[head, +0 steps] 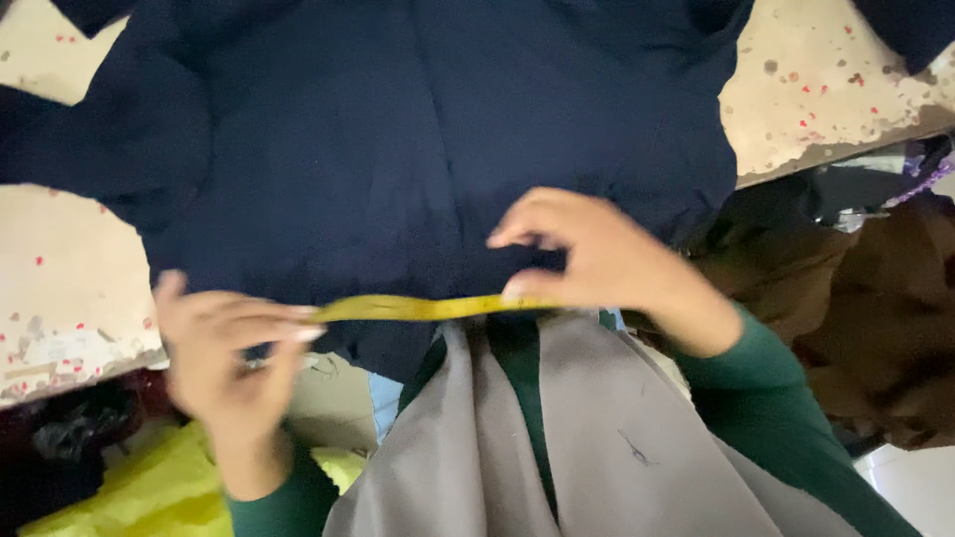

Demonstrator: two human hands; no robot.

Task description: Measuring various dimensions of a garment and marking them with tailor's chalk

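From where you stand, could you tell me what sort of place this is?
Probably a tailoring workshop: both hands stretch a yellow measuring tape across dark navy cloth on a worn worktable, more fabric heaped nearby.

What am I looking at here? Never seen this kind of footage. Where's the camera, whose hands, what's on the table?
There is one picture, from a camera worn on a person's head, looking down at their own two bare hands; no machine is involved. The green sleeves belong to that person. A dark navy garment is spread over a pale, speckled table. The left hand and right hand each pinch one end of a yellow measuring tape, stretched along the garment's near edge. The left hand is motion-blurred. Grey cloth hangs at the person's front. Brown fabric lies at the right and something yellow-green at the lower left.
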